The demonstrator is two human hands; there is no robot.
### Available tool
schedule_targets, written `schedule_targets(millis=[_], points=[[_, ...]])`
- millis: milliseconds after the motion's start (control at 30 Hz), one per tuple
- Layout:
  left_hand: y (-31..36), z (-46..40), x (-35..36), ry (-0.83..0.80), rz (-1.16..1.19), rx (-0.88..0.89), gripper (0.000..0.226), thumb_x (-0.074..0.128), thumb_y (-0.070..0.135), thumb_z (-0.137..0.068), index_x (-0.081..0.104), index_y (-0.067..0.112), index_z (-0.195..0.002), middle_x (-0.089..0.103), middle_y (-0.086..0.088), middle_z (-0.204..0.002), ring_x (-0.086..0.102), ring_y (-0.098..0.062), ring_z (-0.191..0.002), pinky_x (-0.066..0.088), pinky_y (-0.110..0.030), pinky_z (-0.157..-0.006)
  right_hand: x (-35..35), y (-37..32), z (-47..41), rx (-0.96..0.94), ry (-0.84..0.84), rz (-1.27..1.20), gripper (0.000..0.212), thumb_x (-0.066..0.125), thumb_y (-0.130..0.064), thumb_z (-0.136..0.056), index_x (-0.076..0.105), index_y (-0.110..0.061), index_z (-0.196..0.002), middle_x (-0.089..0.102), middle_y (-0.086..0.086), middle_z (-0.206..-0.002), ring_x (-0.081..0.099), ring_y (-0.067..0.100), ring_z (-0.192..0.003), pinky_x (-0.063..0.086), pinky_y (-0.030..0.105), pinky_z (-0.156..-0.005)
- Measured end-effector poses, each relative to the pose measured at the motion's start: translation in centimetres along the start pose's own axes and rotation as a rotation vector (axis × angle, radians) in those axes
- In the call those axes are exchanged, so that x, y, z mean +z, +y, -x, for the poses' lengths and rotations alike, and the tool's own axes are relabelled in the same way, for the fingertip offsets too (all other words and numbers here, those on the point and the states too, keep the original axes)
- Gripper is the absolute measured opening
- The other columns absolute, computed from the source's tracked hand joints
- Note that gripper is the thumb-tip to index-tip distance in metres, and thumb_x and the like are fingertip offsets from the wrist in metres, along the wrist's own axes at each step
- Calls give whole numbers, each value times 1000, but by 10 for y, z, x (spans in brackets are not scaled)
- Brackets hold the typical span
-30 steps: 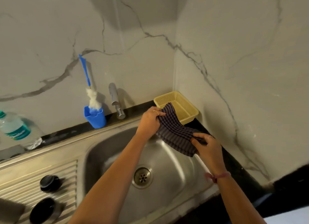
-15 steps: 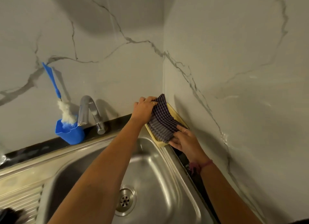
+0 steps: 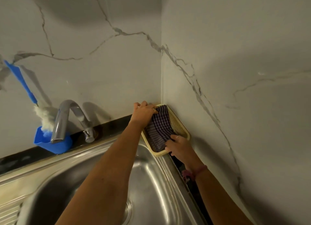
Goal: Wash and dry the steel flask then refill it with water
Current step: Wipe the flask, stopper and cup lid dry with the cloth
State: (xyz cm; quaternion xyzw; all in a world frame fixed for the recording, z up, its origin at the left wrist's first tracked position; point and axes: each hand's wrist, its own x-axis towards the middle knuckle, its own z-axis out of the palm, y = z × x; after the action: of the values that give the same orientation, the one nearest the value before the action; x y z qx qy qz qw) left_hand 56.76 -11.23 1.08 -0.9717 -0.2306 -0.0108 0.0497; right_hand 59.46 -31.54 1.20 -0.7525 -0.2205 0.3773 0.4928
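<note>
Now cloth (image 3: 159, 129) laid down into basket (image 3: 180, 126), no longer above sink (image 3: 151, 182); left hand (image 3: 144, 112), right hand (image 3: 179, 146) still pinch its ends; drying seemingly done, refill next.

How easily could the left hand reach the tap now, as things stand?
Probably yes. The left hand rests on the checked cloth in the yellow basket, and the tap stands to its left along the sink edge with nothing between them.
</note>
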Motion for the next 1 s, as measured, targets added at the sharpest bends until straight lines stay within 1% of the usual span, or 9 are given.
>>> schedule_targets(millis=[67, 133, 200, 233, 300, 367, 600, 833, 1000], points=[[-1, -1, 4, -27, -9, -4, 41, 52, 23, -101, 53, 32, -141, 45, 6, -149, 35, -23, -134, 22, -46, -111, -2, -1, -4, -23, 2, 177, 16, 51, -10, -91, 56, 4, -86, 41, 3, -63, 38, 9, -53, 32, 13, -47], [-1, 0, 6, -55, -29, -5, 45, 55, 25, -100, 50, 33, -144, 41, 5, -152, 30, -26, -138, 19, -51, -114, -2, 2, -11, -52, 17, 291, 29, 51, -11, -90, 41, -6, -64, 33, 1, -57, 32, 9, -47, 26, 11, -39], [-2, 0, 7, -73, -31, -10, 49, 56, 27, -99, 46, 33, -146, 36, 4, -156, 26, -28, -140, 17, -54, -115, 1, 5, -14, -76, 58, 411, 39, 51, -15, -91, 32, -9, -57, 36, 4, -61, 34, 10, -49, 27, 11, -42], [-3, 1, 6, -80, -25, -13, 50, 56, 28, -99, 46, 33, -147, 34, 3, -158, 25, -29, -141, 17, -54, -115, 5, 6, -14, -89, 92, 513, 39, 50, -21, -92, 34, -10, -58, 41, 6, -70, 41, 11, -56, 33, 14, -48], [-3, 1, 3, -79, -7, -19, 51, 57, 30, -98, 44, 32, -148, 29, 2, -160, 23, -30, -142, 17, -53, -115, 12, 8, -12, -92, 201, 831, 38, 43, -39, -94, 51, -8, -72, 50, 10, -98, 52, 19, -88, 44, 26, -76], [-2, 3, -1, -40, 27, -30, 50, 58, 30, -97, 47, 32, -146, 26, 1, -162, 22, -29, -143, 17, -53, -116, 15, 8, -8, -78, 314, 1064, 46, 35, -48, -95, 63, -12, -93, 48, 8, -116, 42, 24, -113, 33, 39, -95], [6, 40, -20, 69, 216, -96, 37, 52, 18, -100, 61, 34, -133, 41, 3, -151, 34, -24, -134, 24, -46, -111, 20, 10, 1, -154, 357, 1131, 51, 31, -44, -98, 69, -10, -104, 46, 8, -129, 31, 26, -125, 8, 48, -106], [17, 125, -31, 152, 382, -245, 31, 47, 26, -102, 66, 36, -123, 53, 11, -137, 39, -15, -128, 24, -37, -99, 21, 4, 24, -293, 414, 1023, 40, 37, -35, -96, 70, -14, -92, 52, 6, -122, 37, 25, -119, 18, 50, -107], [20, 198, -33, 235, 480, -329, 30, 48, 26, -102, 66, 32, -125, 56, 11, -133, 42, -15, -126, 21, -32, -97, 31, 0, 49, -411, 390, 1015, 32, 43, -36, -95, 70, -20, -100, 50, 0, -123, 38, 22, -119, 16, 50, -104]])
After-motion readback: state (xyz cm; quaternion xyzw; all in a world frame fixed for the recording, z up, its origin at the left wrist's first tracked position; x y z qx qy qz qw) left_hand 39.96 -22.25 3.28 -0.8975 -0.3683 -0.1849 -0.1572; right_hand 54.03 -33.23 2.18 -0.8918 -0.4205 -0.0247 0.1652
